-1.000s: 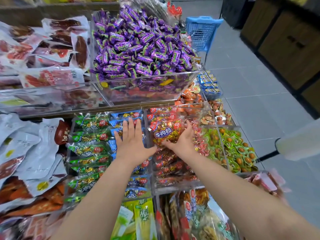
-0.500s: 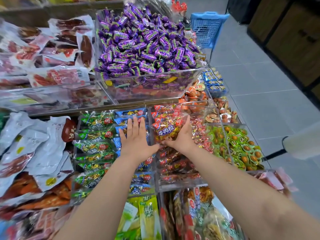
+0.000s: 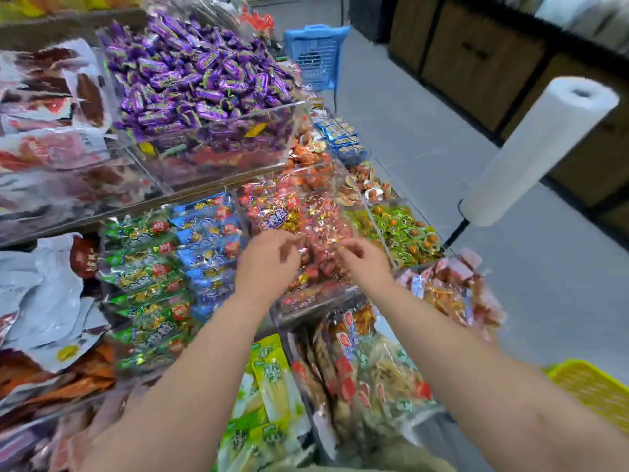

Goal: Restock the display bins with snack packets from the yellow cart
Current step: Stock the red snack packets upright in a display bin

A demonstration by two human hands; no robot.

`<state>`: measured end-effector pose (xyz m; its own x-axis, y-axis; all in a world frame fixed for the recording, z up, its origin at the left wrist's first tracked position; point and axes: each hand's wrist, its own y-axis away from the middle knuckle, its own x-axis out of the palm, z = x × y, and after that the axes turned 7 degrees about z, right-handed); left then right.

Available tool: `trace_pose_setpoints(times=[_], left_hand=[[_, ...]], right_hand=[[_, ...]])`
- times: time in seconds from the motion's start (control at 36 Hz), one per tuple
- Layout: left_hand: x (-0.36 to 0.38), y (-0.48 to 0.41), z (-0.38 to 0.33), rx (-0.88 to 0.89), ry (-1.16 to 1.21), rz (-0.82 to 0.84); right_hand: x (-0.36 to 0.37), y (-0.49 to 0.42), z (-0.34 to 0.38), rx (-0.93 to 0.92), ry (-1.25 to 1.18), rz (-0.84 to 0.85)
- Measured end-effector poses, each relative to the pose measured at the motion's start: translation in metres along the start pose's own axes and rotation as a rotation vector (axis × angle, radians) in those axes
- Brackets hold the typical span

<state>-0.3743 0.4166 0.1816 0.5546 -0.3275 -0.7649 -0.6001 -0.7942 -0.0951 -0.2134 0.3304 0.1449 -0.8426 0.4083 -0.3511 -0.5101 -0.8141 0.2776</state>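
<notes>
**Hands and forearms, head view.** The left forearm [image 3: 190, 369] and right forearm [image 3: 459, 342], both bare, are extended forward from the lower edge and converge toward the centre. The left hand [image 3: 269, 258] is shown back-up, its fingers [image 3: 289, 248] curled toward the right hand [image 3: 366, 258], whose fingers [image 3: 345, 247] are curled toward it. The hands are held near each other but apart. Any pinch is obscured by motion blur.

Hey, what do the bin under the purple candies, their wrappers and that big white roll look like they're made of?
The bin looks like clear rigid plastic, likely acrylic: candies show through its glossy wall. The purple wrappers look like shiny metallised film, glinting. The white roll seems thin matte plastic or paper wound on a core; blur leaves that open.
</notes>
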Motion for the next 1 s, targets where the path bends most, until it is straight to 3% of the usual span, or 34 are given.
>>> trace_pose_setpoints(times=[0.11,0.22,0.39,0.47,0.61,0.83,1.0], left_hand=[[0.048,0.023,-0.035,0.009,0.177,0.208],[0.107,0.052,-0.064,-0.11,0.263,0.576],[0.184,0.105,-0.08,-0.652,0.542,0.945],[0.207,0.127,-0.078,-0.793,0.523,1.015],[0.239,0.15,-0.092,-0.826,0.43,1.061],[0.301,0.2,-0.132,-0.765,0.153,1.174],[0.343,0.235,-0.164,-0.69,-0.011,1.218]], right_hand=[[-0.025,0.047,-0.039,0.078,-0.104,-0.16],[-0.053,0.104,-0.09,0.251,-0.118,-0.259],[-0.088,0.206,-0.175,0.58,-0.187,-0.277],[-0.099,0.263,-0.217,0.772,-0.348,-0.318],[-0.108,0.356,-0.271,0.981,-0.671,-0.467],[-0.124,0.485,-0.335,1.124,-0.961,-0.637],[-0.159,0.539,-0.375,1.188,-1.007,-0.711]])
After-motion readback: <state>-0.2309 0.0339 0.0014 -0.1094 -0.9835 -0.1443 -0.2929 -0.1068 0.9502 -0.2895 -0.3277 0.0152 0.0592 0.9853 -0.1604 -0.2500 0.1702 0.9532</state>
